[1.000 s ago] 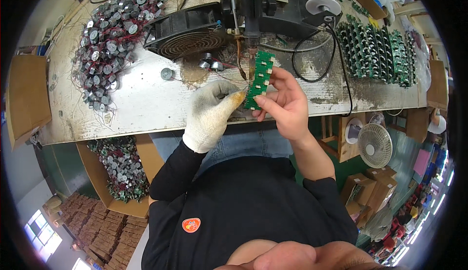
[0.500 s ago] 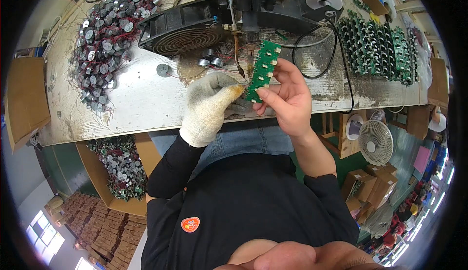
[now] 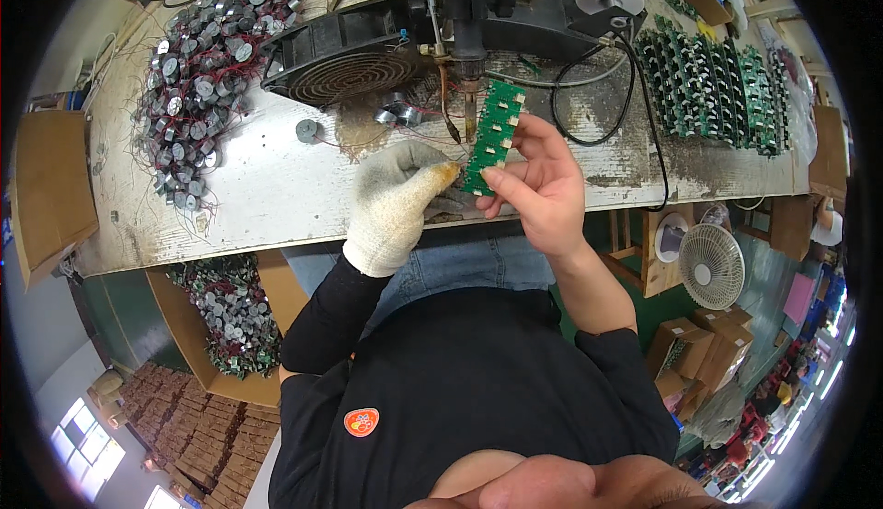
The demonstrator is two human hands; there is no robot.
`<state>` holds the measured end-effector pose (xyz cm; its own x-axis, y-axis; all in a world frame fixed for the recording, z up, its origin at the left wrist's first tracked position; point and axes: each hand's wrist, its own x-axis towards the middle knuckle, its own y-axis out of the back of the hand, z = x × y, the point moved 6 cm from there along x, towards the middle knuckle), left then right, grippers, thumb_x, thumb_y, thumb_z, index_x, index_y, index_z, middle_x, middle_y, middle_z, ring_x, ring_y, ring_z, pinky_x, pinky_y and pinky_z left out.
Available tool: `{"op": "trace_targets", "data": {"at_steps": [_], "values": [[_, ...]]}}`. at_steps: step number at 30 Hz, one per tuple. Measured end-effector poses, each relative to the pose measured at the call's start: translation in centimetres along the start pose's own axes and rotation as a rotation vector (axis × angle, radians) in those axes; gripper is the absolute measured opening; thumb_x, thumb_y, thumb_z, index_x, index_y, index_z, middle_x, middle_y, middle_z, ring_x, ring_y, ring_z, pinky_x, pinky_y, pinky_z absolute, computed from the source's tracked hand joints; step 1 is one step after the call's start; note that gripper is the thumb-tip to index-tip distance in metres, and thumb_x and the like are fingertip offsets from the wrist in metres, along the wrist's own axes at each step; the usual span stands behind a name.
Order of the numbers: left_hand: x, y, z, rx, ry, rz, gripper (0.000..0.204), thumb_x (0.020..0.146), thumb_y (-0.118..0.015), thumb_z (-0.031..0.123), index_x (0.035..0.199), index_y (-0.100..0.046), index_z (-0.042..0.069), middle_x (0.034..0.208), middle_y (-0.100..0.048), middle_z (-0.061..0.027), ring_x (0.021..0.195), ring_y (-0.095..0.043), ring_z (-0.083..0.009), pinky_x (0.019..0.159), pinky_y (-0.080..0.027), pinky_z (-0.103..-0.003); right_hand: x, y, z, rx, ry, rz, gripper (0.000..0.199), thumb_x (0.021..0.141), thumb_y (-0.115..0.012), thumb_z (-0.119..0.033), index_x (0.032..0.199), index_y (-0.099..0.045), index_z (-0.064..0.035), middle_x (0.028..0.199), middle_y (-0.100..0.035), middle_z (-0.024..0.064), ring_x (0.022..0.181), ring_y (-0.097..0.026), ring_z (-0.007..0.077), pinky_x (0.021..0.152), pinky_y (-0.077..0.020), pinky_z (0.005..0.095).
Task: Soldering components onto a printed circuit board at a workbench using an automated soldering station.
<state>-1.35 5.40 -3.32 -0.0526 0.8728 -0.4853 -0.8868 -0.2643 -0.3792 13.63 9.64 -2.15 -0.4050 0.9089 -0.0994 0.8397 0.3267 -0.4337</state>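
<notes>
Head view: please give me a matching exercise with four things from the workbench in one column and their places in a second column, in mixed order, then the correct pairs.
Things:
1. narrow green circuit board strip
2. heap of small grey round parts with red wires
3. rows of green circuit boards
4. round black fan with grille

Places:
A. far right of the bench
B. far left of the bench
C. in the fingers of the bare right hand, beside the gloved left hand
D. flat on the bench, beyond the gloved hand

Pairs: 1-C, 2-B, 3-A, 4-D
</notes>
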Motion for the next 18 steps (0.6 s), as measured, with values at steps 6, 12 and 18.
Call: {"op": "trace_targets", "data": {"at_steps": [6,12,18], "values": [[-0.3,0.0,1.1,0.235,-0.162,-0.014,0.017,0.085,-0.062,0.012,0.091,-0.061,-0.005,0.08,-0.064,-0.007,0.071,-0.059,-0.0097,0.063,-0.049,-0.024,0.0,0.2,0.2,0.013,-0.058,0.032,0.052,0.084,-0.057,0.01,0.131,-0.036,0.0021,0.116,-0.054,0.0184,0.067,-0.065,0.0183,0.05,-0.0531,0.0234],[0.2,0.3,0.9,0.278,-0.163,-0.06,0.017,0.084,-0.062,0.013,0.089,-0.062,-0.004,0.08,-0.064,-0.0066,0.072,-0.059,-0.0091,0.061,-0.047,-0.023,-0.1,0.1,0.3,0.008,-0.043,0.013,0.052,0.083,-0.057,0.01,0.131,-0.037,0.0019,0.115,-0.054,0.0183,0.067,-0.065,0.0173,0.05,-0.0529,0.0229],[0.4,0.5,0.6,0.219,-0.084,-0.044,0.016,0.084,-0.062,0.012,0.088,-0.062,-0.003,0.08,-0.064,-0.0059,0.068,-0.059,-0.0084,0.058,-0.046,-0.022,0.0,0.1,0.1,0.014,-0.018,0.011,0.053,0.083,-0.057,0.01,0.131,-0.037,0.0016,0.116,-0.053,0.0182,0.069,-0.065,0.0172,0.05,-0.0526,0.0229]]}}
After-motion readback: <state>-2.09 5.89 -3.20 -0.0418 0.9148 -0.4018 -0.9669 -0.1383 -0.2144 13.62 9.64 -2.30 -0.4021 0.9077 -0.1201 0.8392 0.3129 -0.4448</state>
